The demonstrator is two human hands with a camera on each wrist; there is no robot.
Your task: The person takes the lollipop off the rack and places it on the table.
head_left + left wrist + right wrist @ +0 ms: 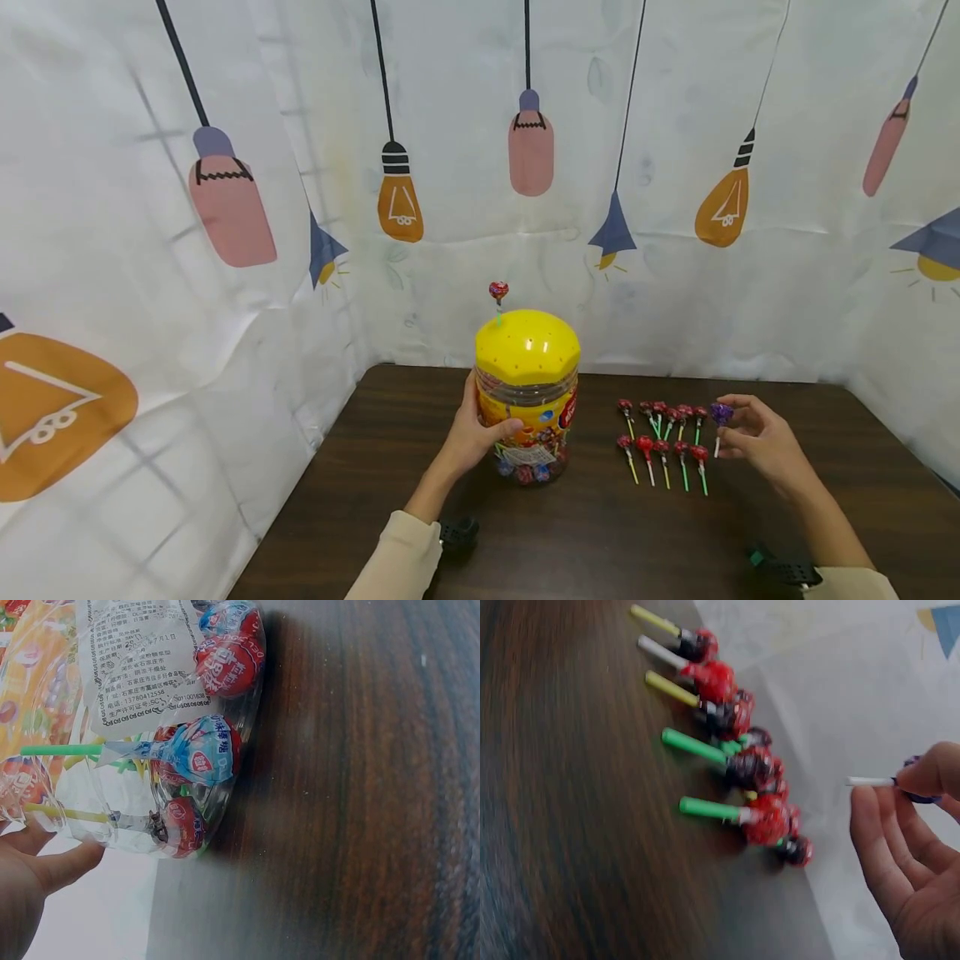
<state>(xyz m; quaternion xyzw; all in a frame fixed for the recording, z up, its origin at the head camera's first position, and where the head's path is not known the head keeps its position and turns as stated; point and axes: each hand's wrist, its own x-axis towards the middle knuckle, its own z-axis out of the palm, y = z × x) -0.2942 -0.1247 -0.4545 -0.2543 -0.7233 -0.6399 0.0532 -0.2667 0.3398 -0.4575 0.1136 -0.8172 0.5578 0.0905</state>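
My left hand [480,433] grips the side of a clear plastic jar [528,425] with a yellow lid [528,346]. Wrapped lollipops lie inside it, and a blue-wrapped lollipop [202,750] shows through the wall in the left wrist view. One red lollipop [498,290] stands upright in the lid. Over to the right, my right hand [757,437] pinches a purple-wrapped lollipop [722,414] with its white stick pointing down. In the right wrist view my fingers partly hide its purple head.
Several red lollipops [645,443] lie in two rows on the dark wooden table [600,542], between the jar and my right hand. Behind the table hangs a white curtain [465,300] printed with lamps. Black bands sit at both wrists.
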